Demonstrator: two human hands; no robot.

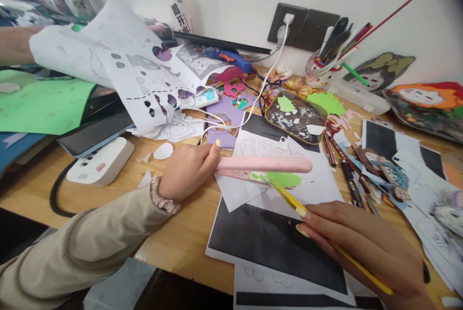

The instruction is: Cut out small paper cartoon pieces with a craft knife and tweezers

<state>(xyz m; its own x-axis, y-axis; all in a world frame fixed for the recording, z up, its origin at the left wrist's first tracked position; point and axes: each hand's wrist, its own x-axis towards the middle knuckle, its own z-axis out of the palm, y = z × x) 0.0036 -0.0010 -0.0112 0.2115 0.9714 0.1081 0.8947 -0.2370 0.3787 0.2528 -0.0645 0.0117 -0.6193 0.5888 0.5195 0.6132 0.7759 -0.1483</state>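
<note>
My left hand (193,168) is closed round the near end of a pink hair straightener (264,163), its long rounded bar pointing right above the paper. My right hand (354,237) pinches yellow tweezers (289,196). Their tips meet a light green paper cutout (285,180) just below the pink bar; part of the cutout is hidden behind the bar. Whether the tips grip it or only touch it, I cannot tell. Beneath lie white drawn sheets (235,194) and a black-printed sheet (267,237).
Another person's forearm (16,45) reaches in at upper left beside a cut-up white sheet (137,74). A white cable (260,93) crosses the desk from the wall socket (288,23). A dark tray (296,117), scattered pens (349,182) and a white box (101,163) surround the sheets.
</note>
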